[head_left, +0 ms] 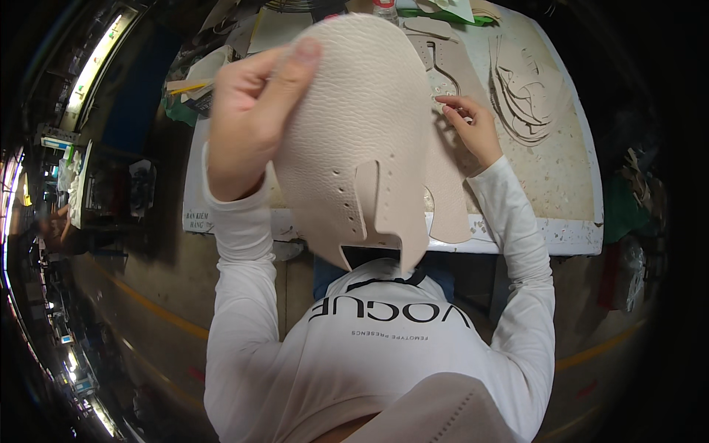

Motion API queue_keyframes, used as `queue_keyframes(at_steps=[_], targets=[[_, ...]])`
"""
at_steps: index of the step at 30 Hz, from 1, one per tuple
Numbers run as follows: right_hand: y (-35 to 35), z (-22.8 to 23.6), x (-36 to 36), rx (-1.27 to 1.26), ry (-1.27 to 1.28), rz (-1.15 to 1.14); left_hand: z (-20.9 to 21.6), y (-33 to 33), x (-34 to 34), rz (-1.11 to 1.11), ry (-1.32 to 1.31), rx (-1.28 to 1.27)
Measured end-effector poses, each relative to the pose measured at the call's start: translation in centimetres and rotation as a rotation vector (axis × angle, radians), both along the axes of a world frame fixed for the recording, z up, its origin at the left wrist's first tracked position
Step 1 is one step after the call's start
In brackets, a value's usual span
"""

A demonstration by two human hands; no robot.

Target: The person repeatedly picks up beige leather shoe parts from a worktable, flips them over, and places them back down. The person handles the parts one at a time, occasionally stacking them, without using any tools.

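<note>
Cream leather panel [358, 96]: a pebble-grained cut-out, raised before the camera and filling the upper centre of the frame, rounded at its top; its lower end has an open slot, rows of punched holes and two pointed tails.

Left hand [255, 122]: upper left of centre, slightly blurred; the thumb presses on the grained face and the fingers go behind, so the panel is clamped at its upper left edge.

Right hand [476, 133]: right of the panel, over the table; forefinger and thumb tips lie close together, the other fingers curl. Whether they pinch anything, I cannot tell.

Worktable [580, 199]: pale and scuffed, across the upper frame; a holed leather piece [461, 66] lies by the right fingertips, and flat leather cut-outs [526, 92] are layered at upper right.

Handling step: judging by the pose, one piece is being lifted and turned or looked over; the next move seems to call for a steady left grip and a clear spot for the panel.

Writing: black upside-down lettering, one large line above a smaller one, on the white shirt [391, 369]; small dark lettering on the table's front edge, at left.
</note>
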State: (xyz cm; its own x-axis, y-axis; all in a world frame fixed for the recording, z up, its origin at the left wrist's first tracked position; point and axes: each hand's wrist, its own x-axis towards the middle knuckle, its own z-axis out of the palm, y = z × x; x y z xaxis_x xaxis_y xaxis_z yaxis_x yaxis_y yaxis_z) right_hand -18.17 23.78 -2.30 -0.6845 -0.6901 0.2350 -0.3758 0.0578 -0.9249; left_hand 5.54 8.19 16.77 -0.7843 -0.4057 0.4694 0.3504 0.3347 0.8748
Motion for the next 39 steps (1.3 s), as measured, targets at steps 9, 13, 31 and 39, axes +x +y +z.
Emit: queue_keyframes(at_steps=[9, 13, 31, 39], targets=[[-0.3, 0.9, 1.9, 0.010, -0.643, 0.228, -13.4, -0.9, -6.7, -0.177, -0.589, 0.392], [-1.0, 1.5, 4.3, -0.021, -0.427, 0.231, -15.7, -0.8, -6.9, -0.177, -0.521, 0.533], [-0.1, 3.6, 6.6, -0.119, -0.875, 0.338, -14.6, 0.7, -5.1, -0.210, -0.413, 0.597], [-0.1, 3.7, 6.7, -0.120, -0.869, 0.345, -14.6, 0.8, -5.1, -0.200, -0.391, 0.622]])
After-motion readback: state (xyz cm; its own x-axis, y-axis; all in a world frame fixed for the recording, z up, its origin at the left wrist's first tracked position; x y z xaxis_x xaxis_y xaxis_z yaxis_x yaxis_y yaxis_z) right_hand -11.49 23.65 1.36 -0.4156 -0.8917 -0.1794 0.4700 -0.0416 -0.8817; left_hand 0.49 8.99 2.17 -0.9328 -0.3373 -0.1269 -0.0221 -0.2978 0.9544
